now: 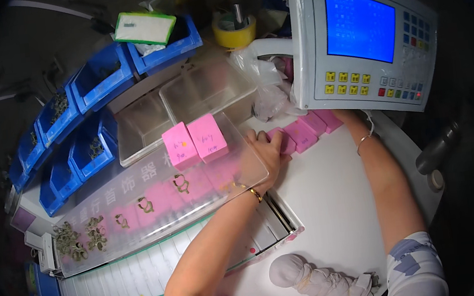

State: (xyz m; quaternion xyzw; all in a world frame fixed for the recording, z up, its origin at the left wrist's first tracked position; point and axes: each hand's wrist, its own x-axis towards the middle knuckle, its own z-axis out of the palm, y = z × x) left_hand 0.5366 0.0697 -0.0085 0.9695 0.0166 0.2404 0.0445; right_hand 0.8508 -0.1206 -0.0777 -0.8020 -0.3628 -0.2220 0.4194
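— You have your left hand (266, 153) at the near end of a row of pink blocks (305, 138), fingers bent and touching the leftmost one. Is it gripped?

— Cannot tell from this angle, and your right hand (347, 116) is harder to read: it reaches the row's far end, mostly hidden behind the control panel (363, 46), so its hold cannot be told either

— The row itself lies on your white bench (326, 214), between both hands. A gold bracelet (252, 193) circles your left wrist, a thin bangle (363, 141) your right

— Beside your left hand, two more pink blocks (208, 138) with handwriting stand together on a clear plastic cover (158, 177). Nearer you, ring-shaped metal pieces (145, 204) are spaced along it, with small heaps of metal parts (67, 240) at its left end

— And nearer your body?

— A grey wrapped bundle (316, 282) lies on the bench between your forearms; a pale ribbed panel (129, 283) runs along the cover's near edge

— Farther out, clear plastic tubs (237, 102) sit behind the cover, blue bins (105, 93) rise at your left, a yellow tape roll (236, 36) is at the back, and a dark bottle (438, 147) is out past your right arm
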